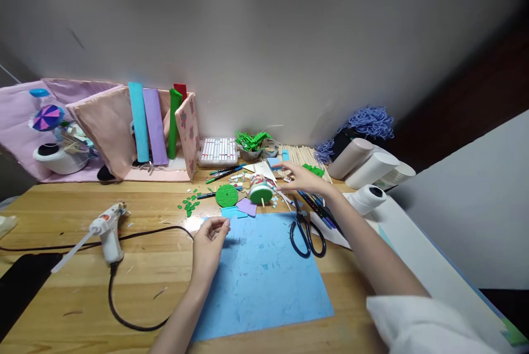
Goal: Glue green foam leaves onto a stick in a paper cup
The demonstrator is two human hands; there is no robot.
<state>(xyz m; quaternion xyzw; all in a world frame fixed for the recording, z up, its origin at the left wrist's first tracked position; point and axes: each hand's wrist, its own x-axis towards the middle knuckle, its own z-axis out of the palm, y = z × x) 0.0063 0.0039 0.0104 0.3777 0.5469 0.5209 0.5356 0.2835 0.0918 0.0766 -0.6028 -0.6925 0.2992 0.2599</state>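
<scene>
Head camera: my right hand (306, 178) reaches forward over the far part of the pale wooden table (144, 282), its thumb and fingers spread well apart, with nothing that I can see between them. Its fingertips hang just beside the short, patterned paper cylinder (259, 181) with a round green disc (261, 196) on its near end and a thin wooden stick poking out of that disc; I cannot tell for sure whether my thumb brushes the cylinder. The cylinder lies on its side just beyond the far edge of the flat, light-blue sheet (268, 277). My left hand (210, 241) is over the left edge of this sheet, fingers curled inward and thumb close to the fingertips; whether they meet or pinch something small, I cannot tell. Ahead of it lie small, flat light-blue pieces (233, 213), a purple paper piece (247, 207) and a loose, round green disc with a textured face (227, 196). Black-handled scissors (306, 235) rest across the sheet's right edge, below my right forearm. Well to my left, a white glue gun (109, 232) with a black cord stands on the table.
</scene>
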